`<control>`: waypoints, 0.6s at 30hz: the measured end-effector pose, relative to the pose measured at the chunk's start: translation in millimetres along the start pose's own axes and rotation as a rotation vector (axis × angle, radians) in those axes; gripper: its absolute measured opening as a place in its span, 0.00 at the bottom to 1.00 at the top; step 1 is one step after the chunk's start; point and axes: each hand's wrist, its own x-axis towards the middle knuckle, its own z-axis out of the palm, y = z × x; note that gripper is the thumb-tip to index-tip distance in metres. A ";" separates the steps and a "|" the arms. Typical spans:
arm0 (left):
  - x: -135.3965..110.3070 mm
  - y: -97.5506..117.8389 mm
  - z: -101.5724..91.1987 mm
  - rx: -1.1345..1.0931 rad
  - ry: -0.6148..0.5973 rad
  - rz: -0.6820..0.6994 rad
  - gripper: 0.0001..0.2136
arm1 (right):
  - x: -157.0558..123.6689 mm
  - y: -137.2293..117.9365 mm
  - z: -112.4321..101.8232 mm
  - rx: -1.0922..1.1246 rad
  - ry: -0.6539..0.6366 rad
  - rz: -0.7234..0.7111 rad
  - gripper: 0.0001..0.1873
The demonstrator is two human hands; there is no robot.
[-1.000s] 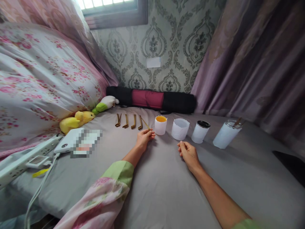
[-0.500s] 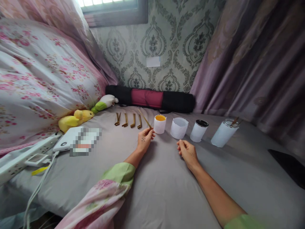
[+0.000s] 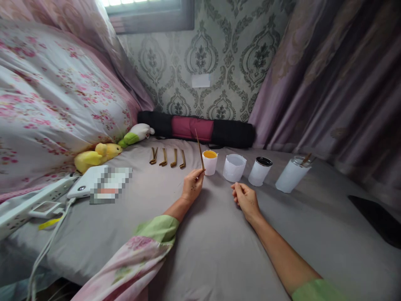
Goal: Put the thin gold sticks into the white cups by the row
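My left hand (image 3: 192, 184) pinches the lower end of a thin, tapering brown stick (image 3: 199, 148), which points up and leans slightly left. That hand is just left of a white-wrapped cup (image 3: 209, 168) with a yellow-orange inside. Loosely curled closed, my right hand (image 3: 246, 200) rests on the sheet in front of a wide white cup (image 3: 234, 169); nothing shows between its fingers. Several bent golden-brown pieces (image 3: 173, 161) lie in a row left of my left hand. To the right are a white-wrapped can (image 3: 260, 173) with a dark inside and a white-wrapped glass jar (image 3: 290, 177) holding brown sticks.
A grey sheet (image 3: 203, 255) covers the surface. Along the wall lies a black and maroon roll (image 3: 192, 127). On the left are plush toys (image 3: 98, 156), a white device (image 3: 86, 182) and a power strip (image 3: 37, 205) with cables. A flat black object (image 3: 376, 219) lies far right.
The stick in my left hand has swung from leaning left to nearly upright as the wrist turned. My right hand has stayed in place. The view has shifted slightly.
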 end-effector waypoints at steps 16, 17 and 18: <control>-7.3 5.0 2.5 0.259 -0.105 0.178 0.13 | -5.2 -9.3 -2.3 0.067 0.004 -0.007 0.21; -7.7 5.7 2.5 0.286 -0.109 0.201 0.13 | -5.4 -9.2 -2.6 0.069 0.002 -0.006 0.21; -8.0 6.5 2.3 0.316 -0.114 0.222 0.13 | -5.4 -9.2 -2.8 0.069 -0.002 -0.007 0.21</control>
